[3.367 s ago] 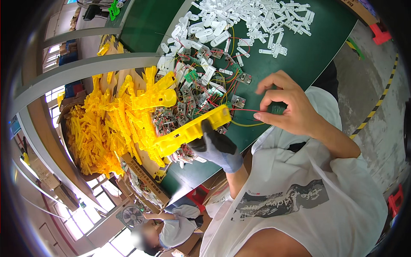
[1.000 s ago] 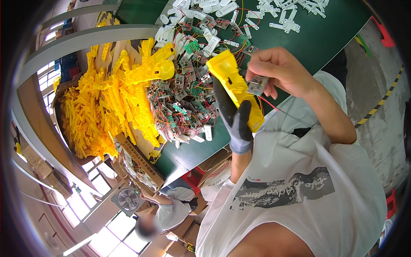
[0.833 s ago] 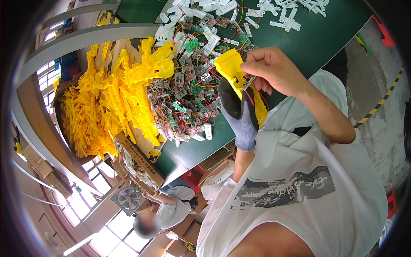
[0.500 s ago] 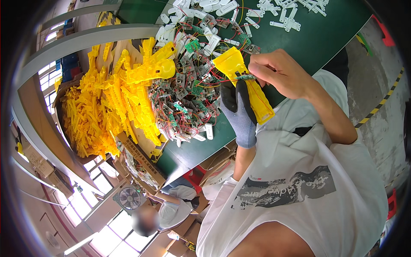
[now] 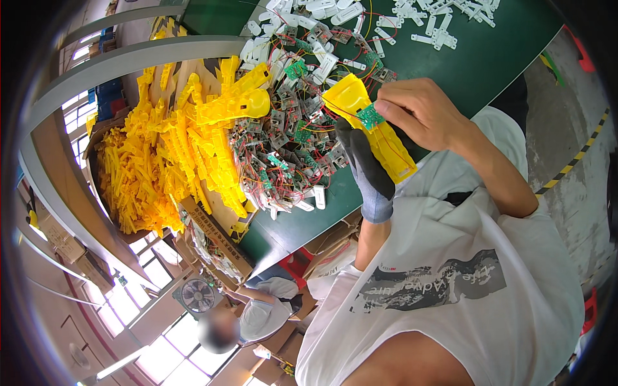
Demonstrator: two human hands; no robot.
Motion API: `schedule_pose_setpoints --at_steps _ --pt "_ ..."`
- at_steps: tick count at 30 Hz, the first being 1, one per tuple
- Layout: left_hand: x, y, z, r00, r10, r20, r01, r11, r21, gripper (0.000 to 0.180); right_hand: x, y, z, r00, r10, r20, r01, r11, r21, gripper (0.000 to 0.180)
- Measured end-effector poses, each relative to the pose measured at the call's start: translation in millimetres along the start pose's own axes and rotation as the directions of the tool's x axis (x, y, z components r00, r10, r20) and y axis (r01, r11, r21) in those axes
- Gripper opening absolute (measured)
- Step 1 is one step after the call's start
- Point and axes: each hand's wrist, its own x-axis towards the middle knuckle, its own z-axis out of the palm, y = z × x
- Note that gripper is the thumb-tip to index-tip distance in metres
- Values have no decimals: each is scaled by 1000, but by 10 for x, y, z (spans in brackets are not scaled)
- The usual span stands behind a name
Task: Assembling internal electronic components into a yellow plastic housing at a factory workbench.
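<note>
Left hand (image 5: 368, 164): gloved in grey and black, angled up and slightly to the left, closed in a grip, with some of its fingers hidden.
Left wrist (image 5: 377, 210): nearly straight, covered by grey knit.
Left forearm (image 5: 372, 243): bare, rising steeply from the lower edge of a short white sleeve.
Right hand (image 5: 421, 114): ungloved, back turned upward, thumb and forefinger brought together in a pinch, just beside the left hand.
Right wrist (image 5: 462, 133): bare, only slightly bent.
Right forearm (image 5: 496, 168): bare, slanting up and leftward from a sharply bent elbow (image 5: 524, 201).
</note>
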Motion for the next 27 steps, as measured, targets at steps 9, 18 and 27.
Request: schedule_pose_setpoints --at_steps 9,18,27 --pt "19 -122 -86 997 36 -72 -30 996 80 50 -18 -17 25 998 -25 -64 17 991 -133 29" --pt "5 -37 -92 989 146 19 -143 925 351 46 -18 -44 -5 999 24 -40 -32 975 -220 31" --pt "50 -41 59 973 182 -145 -126 936 328 27 -54 -50 43 986 166 -5 -163 967 -198 27"
